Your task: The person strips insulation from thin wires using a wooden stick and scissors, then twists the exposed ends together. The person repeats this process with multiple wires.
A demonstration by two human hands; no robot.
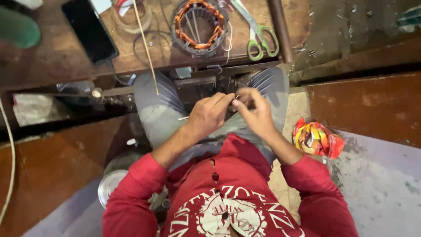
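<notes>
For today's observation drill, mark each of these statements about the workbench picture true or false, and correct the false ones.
1. Both hands meet over the lap, pinching something small. True: left hand and right hand touch at the fingertips; the item is too small to identify.
2. The scissors have red handles. False: green.
3. A copper-wound stator lies on the wooden bench. True.
4. The phone lies on the floor. False: on the bench.
5. A crumpled wrapper lies at the person's left. False: right.
</notes>
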